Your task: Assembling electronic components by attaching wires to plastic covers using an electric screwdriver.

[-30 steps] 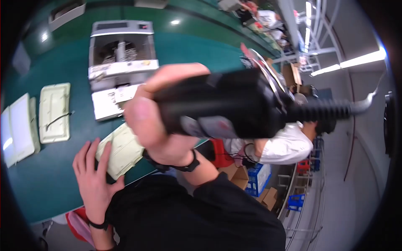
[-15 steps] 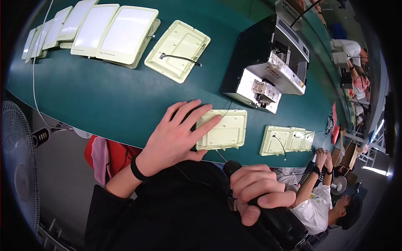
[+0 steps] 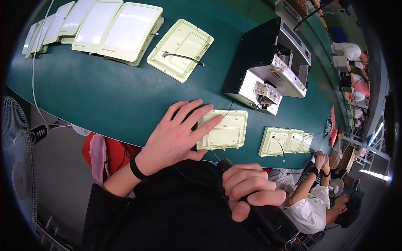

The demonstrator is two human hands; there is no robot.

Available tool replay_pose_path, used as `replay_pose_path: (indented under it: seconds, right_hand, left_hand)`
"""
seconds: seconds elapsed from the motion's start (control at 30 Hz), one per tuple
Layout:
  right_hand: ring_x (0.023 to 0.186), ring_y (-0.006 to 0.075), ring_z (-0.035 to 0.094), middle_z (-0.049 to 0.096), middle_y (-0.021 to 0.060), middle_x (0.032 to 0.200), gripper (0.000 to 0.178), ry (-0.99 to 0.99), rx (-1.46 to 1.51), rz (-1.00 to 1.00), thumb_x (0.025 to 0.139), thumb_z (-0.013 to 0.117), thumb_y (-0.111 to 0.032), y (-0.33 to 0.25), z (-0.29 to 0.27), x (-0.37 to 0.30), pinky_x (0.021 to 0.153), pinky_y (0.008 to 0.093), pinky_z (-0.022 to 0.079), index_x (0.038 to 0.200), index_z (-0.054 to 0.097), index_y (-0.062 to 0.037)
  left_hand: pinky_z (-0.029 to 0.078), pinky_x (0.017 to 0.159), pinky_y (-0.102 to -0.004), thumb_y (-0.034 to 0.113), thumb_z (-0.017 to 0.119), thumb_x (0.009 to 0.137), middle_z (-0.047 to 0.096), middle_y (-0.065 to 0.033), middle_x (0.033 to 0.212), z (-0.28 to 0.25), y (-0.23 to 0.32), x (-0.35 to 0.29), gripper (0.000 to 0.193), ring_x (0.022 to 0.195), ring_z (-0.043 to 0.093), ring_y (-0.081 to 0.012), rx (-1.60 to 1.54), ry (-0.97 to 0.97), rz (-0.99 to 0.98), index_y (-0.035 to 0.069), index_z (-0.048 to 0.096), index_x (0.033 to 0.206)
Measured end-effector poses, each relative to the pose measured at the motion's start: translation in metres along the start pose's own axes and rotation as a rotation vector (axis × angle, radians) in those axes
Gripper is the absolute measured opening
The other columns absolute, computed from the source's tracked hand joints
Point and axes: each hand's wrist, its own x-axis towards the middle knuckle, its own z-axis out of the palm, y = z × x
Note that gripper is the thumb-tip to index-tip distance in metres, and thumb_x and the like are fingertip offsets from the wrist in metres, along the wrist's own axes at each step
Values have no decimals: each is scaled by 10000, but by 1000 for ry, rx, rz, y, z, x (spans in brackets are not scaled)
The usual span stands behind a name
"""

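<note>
A cream plastic panel (image 3: pixel 224 134) lies on the green table in front of me, its ribbed inner side up and a thin dark wire at its far edge. Over its left side rests my left hand (image 3: pixel 173 136), fingers spread, the index finger on the panel and the thumb by its near left corner. My right hand (image 3: pixel 251 188) is wrapped round a black electric screwdriver (image 3: pixel 225 165), whose thin shaft slants up toward the panel's near edge. Whether the tip touches the panel, I cannot tell.
A black and silver machine (image 3: pixel 268 67) stands beyond the panel. Another cream panel (image 3: pixel 180 50) with a black cable lies at the back, near white-faced panels (image 3: pixel 132 31) on the left. More cream panels (image 3: pixel 274 142) lie to the right, by a seated person (image 3: pixel 314 205). A fan (image 3: pixel 19 167) stands at left.
My right hand has shifted a little left and upward with the electric screwdriver. The left hand stays in place on the panel.
</note>
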Motion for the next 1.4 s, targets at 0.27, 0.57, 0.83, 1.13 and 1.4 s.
replay_pose_path:
  seconds: [0.27,0.57,0.83,1.13,1.4]
  right_hand:
    - [473,159,545,589,72,714,342,50,32,-25,1036,690,-169,0,-4,-3,410,325,493,1148,380,-76]
    - [523,183,572,617,91,742,344,-39,2,53,974,730,-64,-12,-18,6,510,368,536,1110,415,-59]
    - [568,239,592,602,82,739,170,78,-20,61,878,652,90,2,7,-2,584,395,538,975,559,-15]
    - [709,230,659,634,102,789,265,27,33,126,877,706,89,-6,-14,-10,661,373,552,1078,575,-24]
    - [589,189,534,562,80,710,234,382,461,80,960,658,-11,-49,-46,-13,612,370,461,1143,527,-74]
  left_hand:
    - [389,1193,-507,376,904,696,538,-73,1530,0,-1,0,950,1431,488,-312,-12,-17,-3,218,544,1560]
    - [381,1192,-530,333,902,666,538,-96,1534,-3,12,11,952,1428,484,-343,-40,-6,55,188,566,1545]
    - [365,1197,-569,212,910,621,541,-129,1510,0,9,0,956,1423,470,-386,26,17,10,154,576,1515]
    - [411,1175,-523,211,826,702,538,-251,1496,11,22,19,835,1392,501,-442,26,2,168,-69,539,1434]
    - [515,976,-498,333,819,826,595,-198,1396,-1,31,-3,674,1235,566,-398,283,-46,372,14,575,1368]
